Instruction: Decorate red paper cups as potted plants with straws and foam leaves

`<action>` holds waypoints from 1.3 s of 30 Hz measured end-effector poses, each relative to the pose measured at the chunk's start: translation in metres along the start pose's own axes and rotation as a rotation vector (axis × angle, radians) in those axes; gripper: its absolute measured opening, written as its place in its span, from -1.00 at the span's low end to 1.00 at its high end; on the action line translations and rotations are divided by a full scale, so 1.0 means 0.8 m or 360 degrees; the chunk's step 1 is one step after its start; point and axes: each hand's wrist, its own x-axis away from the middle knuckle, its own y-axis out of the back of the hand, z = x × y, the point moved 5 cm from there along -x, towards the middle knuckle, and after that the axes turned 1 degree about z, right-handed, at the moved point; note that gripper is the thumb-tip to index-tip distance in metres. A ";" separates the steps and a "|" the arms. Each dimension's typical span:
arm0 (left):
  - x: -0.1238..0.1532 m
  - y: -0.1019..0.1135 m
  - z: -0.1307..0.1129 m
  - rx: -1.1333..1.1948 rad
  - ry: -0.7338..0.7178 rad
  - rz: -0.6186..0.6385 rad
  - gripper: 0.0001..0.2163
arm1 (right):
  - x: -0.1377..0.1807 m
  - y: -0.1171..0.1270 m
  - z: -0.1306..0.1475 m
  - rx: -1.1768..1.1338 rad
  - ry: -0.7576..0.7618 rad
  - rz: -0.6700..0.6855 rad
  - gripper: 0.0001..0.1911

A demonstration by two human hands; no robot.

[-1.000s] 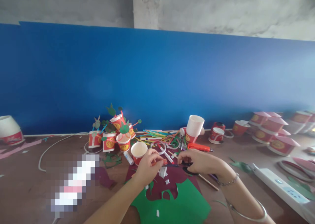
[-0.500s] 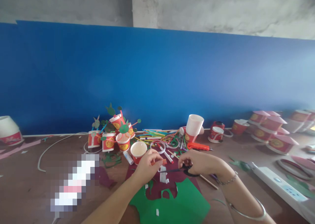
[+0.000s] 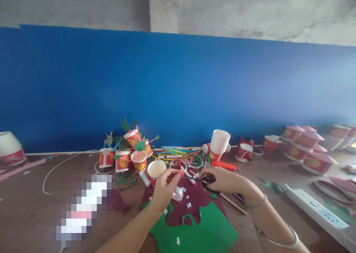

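Note:
My left hand [image 3: 164, 186] pinches a short red straw piece [image 3: 181, 172] between thumb and fingertips, above a small roll of white tape [image 3: 178, 193]. My right hand [image 3: 222, 179] is closed round black scissors [image 3: 207, 185], whose blades point left toward the straw piece. Both hands hover over a maroon paper sheet [image 3: 191, 201] strewn with white snippets, which overlaps a green cut-out sheet [image 3: 205, 232]. A red paper cup [image 3: 156, 171] stands just behind my left hand.
Decorated red cups with green leaves [image 3: 130, 149] and a pile of coloured straws [image 3: 180, 153] lie against the blue wall. An upturned white cup [image 3: 219, 143], an orange cutter [image 3: 224, 165], pink-lidded cups [image 3: 308, 145] and a white power strip [image 3: 317, 212] sit at the right.
My left hand lifted the red straw piece up and slightly back. My right hand with the scissors drew a little away to the right. The white tape roll now shows below my left hand.

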 end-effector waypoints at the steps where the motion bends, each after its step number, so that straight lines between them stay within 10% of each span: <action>1: 0.001 -0.001 0.001 0.0064 0.0037 -0.0014 -0.70 | -0.002 0.000 -0.001 0.0031 -0.0038 -0.0024 -0.72; 24: -0.002 -0.001 0.009 0.0481 0.0300 0.0028 -0.74 | -0.036 -0.061 0.000 0.0389 -0.0269 -0.0172 -0.64; 30: -0.002 0.001 0.009 0.0381 0.0277 -0.0069 -0.75 | -0.037 -0.036 0.032 -0.0360 -0.0003 -0.0635 -0.72; 39: -0.004 -0.003 0.009 0.0300 0.0202 -0.0005 -0.73 | -0.029 -0.035 0.064 -0.0723 0.0117 -0.0731 -0.66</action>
